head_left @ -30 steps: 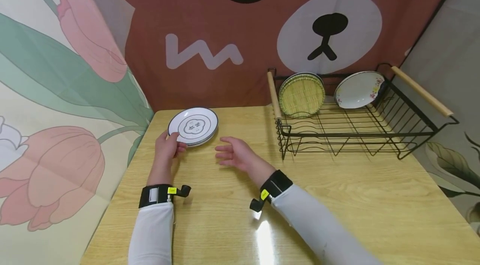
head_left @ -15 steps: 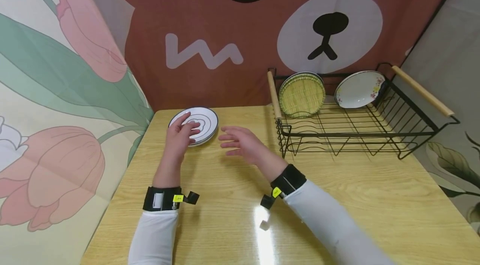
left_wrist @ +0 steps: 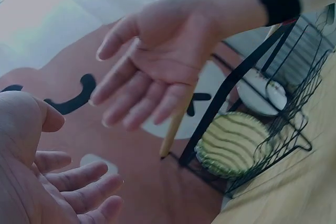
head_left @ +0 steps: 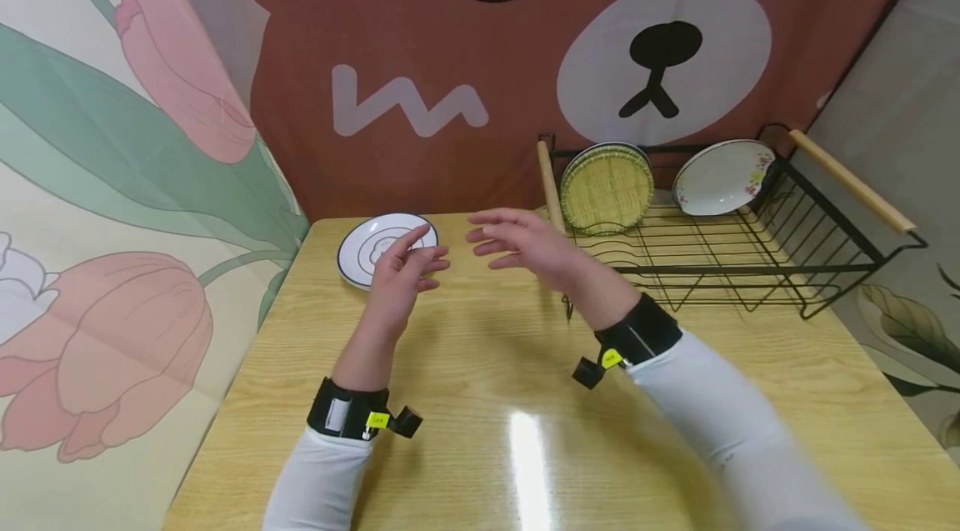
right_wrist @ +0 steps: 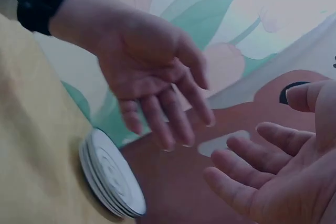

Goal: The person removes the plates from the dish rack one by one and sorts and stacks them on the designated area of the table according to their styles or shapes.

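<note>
A small stack of white plates (head_left: 360, 252) with dark blue rims lies on the table at the back left, its layered edges visible in the right wrist view. My left hand (head_left: 401, 277) is raised above the table and partly covers the stack from the head camera; its fingers are loosely spread and hold nothing. To its right, my right hand (head_left: 528, 243) hovers apart from it, near the rack's left end, palm turned inward and fingers relaxed around nothing. Both palms are bare in the wrist views.
A black wire dish rack (head_left: 720, 270) with wooden handles stands at the back right. It holds a yellow-green woven-patterned plate (head_left: 607, 189) with others behind it, and a white floral dish (head_left: 720, 178). A printed cloth (head_left: 420, 172) hangs behind the wooden table (head_left: 450, 431).
My left hand has let go of the plate stack's edge, risen and shifted right. My right hand has moved up and right toward the rack. The plates stay in place.
</note>
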Motion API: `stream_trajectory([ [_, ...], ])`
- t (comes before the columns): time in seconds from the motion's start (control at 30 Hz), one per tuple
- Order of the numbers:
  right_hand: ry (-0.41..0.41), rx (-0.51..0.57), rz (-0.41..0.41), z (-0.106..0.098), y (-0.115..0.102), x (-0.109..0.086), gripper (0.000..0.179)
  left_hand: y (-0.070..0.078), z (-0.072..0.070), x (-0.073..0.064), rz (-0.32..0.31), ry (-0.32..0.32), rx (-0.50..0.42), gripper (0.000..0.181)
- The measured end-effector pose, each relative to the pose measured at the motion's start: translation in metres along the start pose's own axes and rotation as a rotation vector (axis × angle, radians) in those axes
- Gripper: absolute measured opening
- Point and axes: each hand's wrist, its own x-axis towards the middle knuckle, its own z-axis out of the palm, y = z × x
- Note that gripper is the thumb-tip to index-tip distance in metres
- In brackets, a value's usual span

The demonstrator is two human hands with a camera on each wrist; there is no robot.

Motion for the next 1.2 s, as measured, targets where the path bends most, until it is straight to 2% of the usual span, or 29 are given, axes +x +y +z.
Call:
stream_trajectory([
  [0.1,0.001,-0.086,-0.053,-0.019,-0.014,-0.003,0.041,-0.002,0.007,-0.002,-0.014,-0.045,-0.021,0.047],
  [0.2,0.023,-0.153,-0.082,-0.039,-0.026,-0.004,0.04,-0.006,0.014,-0.002,-0.055,-0.081,-0.043,0.046],
  [0.37,0.121,-0.276,-0.108,-0.074,-0.04,-0.001,0.037,-0.013,0.023,0.0,-0.112,-0.11,-0.09,0.047],
  [0.5,0.211,-0.397,-0.057,-0.107,-0.045,0.005,0.041,-0.019,0.031,-0.001,-0.142,-0.133,-0.118,0.047],
  [0.63,0.281,-0.456,0.02,-0.14,-0.044,0.013,0.048,-0.024,0.042,-0.004,-0.177,-0.175,-0.163,0.048],
  [0.73,0.341,-0.495,0.051,-0.162,-0.041,0.019,0.05,-0.028,0.05,-0.007,-0.204,-0.206,-0.213,0.049],
  [0.83,0.387,-0.592,0.071,-0.182,-0.038,0.025,0.053,-0.032,0.058,-0.009,-0.237,-0.241,-0.255,0.05],
  [1.0,0.425,-0.742,0.104,-0.208,-0.036,0.032,0.057,-0.039,0.071,-0.012,-0.292,-0.3,-0.293,0.051],
  [1.2,0.476,-0.872,0.166,-0.23,-0.03,0.041,0.056,-0.044,0.088,-0.02,-0.338,-0.333,-0.328,0.054],
])
